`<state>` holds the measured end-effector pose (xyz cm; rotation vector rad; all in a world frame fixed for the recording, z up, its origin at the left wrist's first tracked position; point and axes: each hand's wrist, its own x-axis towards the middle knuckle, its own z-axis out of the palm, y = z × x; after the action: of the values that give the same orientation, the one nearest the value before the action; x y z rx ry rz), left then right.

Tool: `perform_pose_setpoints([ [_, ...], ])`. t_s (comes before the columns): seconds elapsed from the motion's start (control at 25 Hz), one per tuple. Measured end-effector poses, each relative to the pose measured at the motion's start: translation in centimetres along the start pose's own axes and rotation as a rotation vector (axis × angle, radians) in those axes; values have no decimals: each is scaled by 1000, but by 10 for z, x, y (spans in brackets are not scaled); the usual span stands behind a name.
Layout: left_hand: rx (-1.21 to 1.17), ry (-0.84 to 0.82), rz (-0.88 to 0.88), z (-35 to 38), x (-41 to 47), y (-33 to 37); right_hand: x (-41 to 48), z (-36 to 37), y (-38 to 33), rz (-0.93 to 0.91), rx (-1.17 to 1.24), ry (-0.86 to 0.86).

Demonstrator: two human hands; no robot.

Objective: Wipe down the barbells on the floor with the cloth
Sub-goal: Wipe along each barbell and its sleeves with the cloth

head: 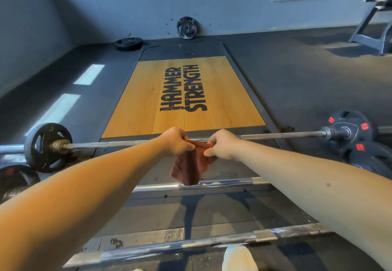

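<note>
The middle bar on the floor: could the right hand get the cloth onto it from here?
Probably yes. The right hand and left hand both pinch the cloth, which hangs down toward the middle bar with nothing between them. The hand only looks to need lowering.

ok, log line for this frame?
left hand: grips cloth | right hand: grips cloth | cloth: hangs over middle barbell | contact: unclear

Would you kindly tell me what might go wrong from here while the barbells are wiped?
1. The near bar lies right by the foot; stepping forward may roll it or trip the person.
2. The left hand and right hand only pinch the cloth by its top edge, so it could slip when pressed on the middle bar.
3. That bar might roll under pressure.
</note>
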<state>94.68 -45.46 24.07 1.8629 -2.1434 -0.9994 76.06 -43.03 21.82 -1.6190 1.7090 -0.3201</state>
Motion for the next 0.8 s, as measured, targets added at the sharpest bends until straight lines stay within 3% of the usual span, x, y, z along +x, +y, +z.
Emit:
perform_pose_setpoints([
  [0.16, -119, 2, -25, 6, 16, -19, 22, 1, 10, 39, 77, -44],
  [0.4, -326, 82, -71, 10, 55, -58, 59, 31, -1, -13, 377, -183],
  [0.6, -333, 117, -45, 40, 100, -81, 102, 69, 17, 249, 979, -179],
  [0.8, -296, 106, -20, 77, 152, -82, 140, 73, 67, 442, 1073, -92],
])
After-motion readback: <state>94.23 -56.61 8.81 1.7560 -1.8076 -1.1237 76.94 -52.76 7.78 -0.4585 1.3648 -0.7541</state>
